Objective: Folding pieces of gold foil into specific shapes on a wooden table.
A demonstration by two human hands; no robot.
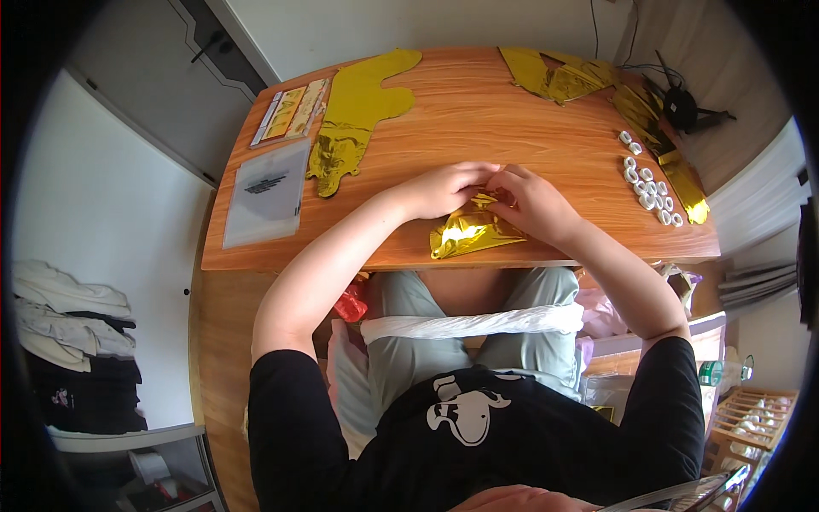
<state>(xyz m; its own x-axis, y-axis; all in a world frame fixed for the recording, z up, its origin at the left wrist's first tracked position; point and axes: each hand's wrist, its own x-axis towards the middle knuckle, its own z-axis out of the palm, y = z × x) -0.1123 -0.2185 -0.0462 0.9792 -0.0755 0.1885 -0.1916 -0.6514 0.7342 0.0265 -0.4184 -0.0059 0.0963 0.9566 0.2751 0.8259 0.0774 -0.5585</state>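
Observation:
Near the front edge of the table, both of my hands are close together on a piece of shiny gold foil (469, 235), probably a flat foil balloon, folded and creased. My left hand (444, 189) is closed on its upper edge, fingers bent toward the right hand. My right hand (542, 209) pinches the same foil from the other side, fingertips nearly touching the left ones. The exact pinch point is partly hidden behind the fingers. A larger flat gold foil balloon (367, 90) lies at the far left of the table.
More gold foil (572, 83) lies along the far right. Several small white rolls (647, 188) are scattered at the right. On the left are a transparent bag (269, 205) with thin black sticks and a printed package (290, 113). A black device with antennas (681, 109) stands at the back right.

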